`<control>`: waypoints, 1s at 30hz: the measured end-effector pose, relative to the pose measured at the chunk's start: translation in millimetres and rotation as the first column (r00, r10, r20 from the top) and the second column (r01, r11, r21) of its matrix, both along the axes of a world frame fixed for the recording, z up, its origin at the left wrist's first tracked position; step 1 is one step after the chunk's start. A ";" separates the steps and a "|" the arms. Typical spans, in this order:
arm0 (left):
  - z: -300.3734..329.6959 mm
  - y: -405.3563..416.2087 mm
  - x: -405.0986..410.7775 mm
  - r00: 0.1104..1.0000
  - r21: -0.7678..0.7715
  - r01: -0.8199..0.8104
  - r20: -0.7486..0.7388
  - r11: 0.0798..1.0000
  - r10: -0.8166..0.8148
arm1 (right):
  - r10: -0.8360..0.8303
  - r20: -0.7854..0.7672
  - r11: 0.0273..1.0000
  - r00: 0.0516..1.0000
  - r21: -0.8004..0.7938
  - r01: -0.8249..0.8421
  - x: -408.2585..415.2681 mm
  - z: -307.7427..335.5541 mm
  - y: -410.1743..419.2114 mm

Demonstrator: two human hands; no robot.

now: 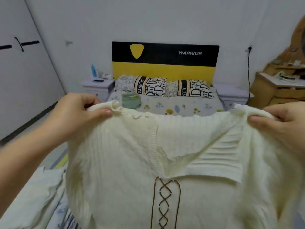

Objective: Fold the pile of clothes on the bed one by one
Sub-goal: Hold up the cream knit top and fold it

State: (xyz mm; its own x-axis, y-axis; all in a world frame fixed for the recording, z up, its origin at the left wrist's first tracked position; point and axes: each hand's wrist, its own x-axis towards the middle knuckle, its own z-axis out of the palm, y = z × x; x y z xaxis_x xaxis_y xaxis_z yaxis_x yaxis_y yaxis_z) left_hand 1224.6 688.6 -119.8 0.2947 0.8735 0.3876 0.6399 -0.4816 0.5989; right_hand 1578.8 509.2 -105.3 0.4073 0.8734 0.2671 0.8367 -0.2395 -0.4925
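A cream knitted sweater (173,162) with a ribbed collar and brown criss-cross lacing hangs spread in front of me, held up above the bed (184,104). My left hand (77,111) pinches its left shoulder between thumb and fingers. My right hand (283,123) pinches the right shoulder the same way. The sweater hides most of the bed's near half. At the lower left, pale cloth (33,195) lies bunched on the bed beside the sweater.
Two patterned pillows (148,86) lean against a black and yellow headboard (165,60). A small green round box (131,100) sits on the floral sheet. White nightstands (97,88) flank the bed. A wooden dresser (280,83) stands at the right, wardrobe doors (21,66) at the left.
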 end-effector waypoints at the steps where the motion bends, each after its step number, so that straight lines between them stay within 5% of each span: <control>1: -18.5 7.7 6.7 1.000 -0.042 0.001 -0.026 0.999 -0.002 | -0.002 -0.004 1.000 1.000 -0.022 0.002 1.2 -18.8 12.9; 6: -134.5 43.2 37.5 0.988 -0.228 0.003 -0.152 0.974 -0.039 | -0.084 -0.126 0.964 0.988 -0.261 0.049 4.3 -147.0 57.4; 13: -282.1 89.9 70.6 0.961 -0.341 -0.023 -0.266 0.940 -0.073 | -0.202 -0.120 0.926 0.972 -0.347 0.149 17.3 -299.2 108.2; 26: -450.9 185.3 133.2 0.936 -0.214 -0.111 -0.351 0.970 0.029 | -0.211 -0.036 0.931 0.977 -0.313 0.190 64.3 -466.6 208.6; 30: -480.5 213.1 149.3 0.932 -0.131 -0.127 -0.355 0.983 0.073 | -0.229 0.015 0.956 0.973 -0.185 0.228 87.4 -495.7 242.6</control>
State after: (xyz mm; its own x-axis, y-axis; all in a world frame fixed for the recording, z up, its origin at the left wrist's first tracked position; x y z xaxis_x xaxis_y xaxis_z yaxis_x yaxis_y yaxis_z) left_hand 1374.0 901.7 -600.3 0.2955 0.9451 0.1397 0.8605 -0.3269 0.3907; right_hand 1666.2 751.8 -600.9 0.6029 0.7906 0.1067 0.7460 -0.5113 -0.4267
